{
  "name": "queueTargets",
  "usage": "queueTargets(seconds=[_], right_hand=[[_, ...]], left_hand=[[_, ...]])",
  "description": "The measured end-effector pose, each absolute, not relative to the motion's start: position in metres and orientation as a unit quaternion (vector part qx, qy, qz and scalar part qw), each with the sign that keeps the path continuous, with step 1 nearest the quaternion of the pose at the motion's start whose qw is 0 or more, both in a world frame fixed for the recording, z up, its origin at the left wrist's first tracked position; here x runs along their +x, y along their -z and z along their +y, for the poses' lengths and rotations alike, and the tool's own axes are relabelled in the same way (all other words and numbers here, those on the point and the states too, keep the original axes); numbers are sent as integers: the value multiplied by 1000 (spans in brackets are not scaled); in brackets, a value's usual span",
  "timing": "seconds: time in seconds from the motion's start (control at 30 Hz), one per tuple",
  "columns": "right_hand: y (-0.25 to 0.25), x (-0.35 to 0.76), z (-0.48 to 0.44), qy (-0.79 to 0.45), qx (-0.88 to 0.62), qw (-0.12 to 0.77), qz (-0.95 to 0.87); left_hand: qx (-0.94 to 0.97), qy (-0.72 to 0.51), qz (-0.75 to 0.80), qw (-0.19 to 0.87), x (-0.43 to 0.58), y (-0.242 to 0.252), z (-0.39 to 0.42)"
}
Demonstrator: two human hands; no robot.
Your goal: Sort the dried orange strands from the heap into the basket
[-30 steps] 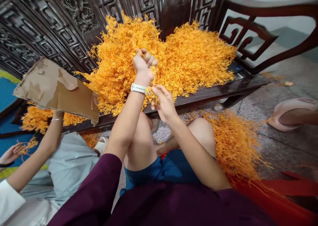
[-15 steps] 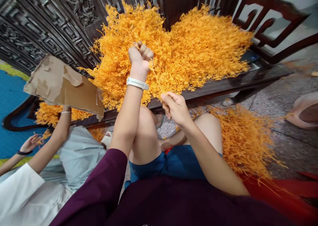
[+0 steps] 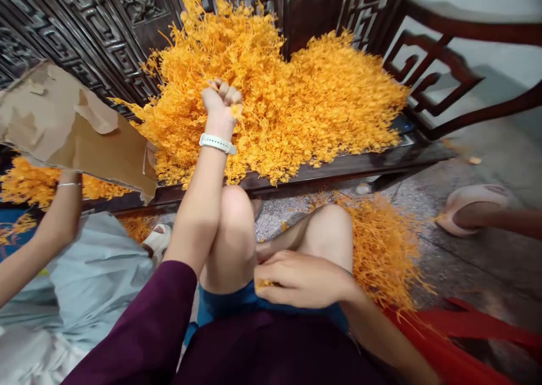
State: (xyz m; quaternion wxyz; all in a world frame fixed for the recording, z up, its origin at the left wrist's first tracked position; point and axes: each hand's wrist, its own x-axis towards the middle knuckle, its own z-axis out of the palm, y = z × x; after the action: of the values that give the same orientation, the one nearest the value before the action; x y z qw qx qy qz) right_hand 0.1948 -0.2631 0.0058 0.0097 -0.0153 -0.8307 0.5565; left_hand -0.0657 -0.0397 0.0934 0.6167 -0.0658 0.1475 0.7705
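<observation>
A big heap of orange plastic sprigs point(image 3: 296, 97) lies on a dark carved wooden bench point(image 3: 339, 165). My left hand point(image 3: 220, 105), with a white wristband, is a raised fist closed on a few orange sprigs in front of the heap. Down at my lap, my right hand point(image 3: 298, 278) rests on my blue shorts with its fingers pinched on a small orange piece. A second pile of orange sprigs point(image 3: 381, 249) lies on the floor beside my right knee.
At left, another person's arm point(image 3: 51, 232) holds up a torn cardboard sheet point(image 3: 71, 131) over more orange sprigs point(image 3: 29, 184). A pink slipper point(image 3: 474, 204) is on the stone floor at right. A red object point(image 3: 466, 328) sits by my right side.
My right hand has dropped from just below my left fist to my lap, carrying a small orange piece. My left fist has stayed up by the heap. The view shifted slightly.
</observation>
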Motion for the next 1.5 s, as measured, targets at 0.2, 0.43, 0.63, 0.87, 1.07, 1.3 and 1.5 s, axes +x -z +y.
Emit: queueTargets(seconds=[0.2,0.43,0.63,0.87,1.07,1.3,1.5], right_hand=[[-74,208,-152,-673,-163,243,-679],[-50,193,-105,-464,-409,518,-591],[-18,188,-128,-342,-450,419,-711],[-13,182,-123,-568,-361,437,-597],[-19,182,-125,-698,-323,438,-466],[-25,178,-121,-694,-334,432,-470],[-22,182,-131,-771,-257,429,-395]], left_hand=[[63,-763,210,607,-39,-78,-35],[88,-740,225,628,18,-81,-37],[83,-731,189,651,52,-87,-40],[81,-717,161,674,55,-89,-39],[88,-713,210,663,40,-91,-34],[90,-715,176,671,42,-88,-35],[129,-718,198,655,39,-88,-38]])
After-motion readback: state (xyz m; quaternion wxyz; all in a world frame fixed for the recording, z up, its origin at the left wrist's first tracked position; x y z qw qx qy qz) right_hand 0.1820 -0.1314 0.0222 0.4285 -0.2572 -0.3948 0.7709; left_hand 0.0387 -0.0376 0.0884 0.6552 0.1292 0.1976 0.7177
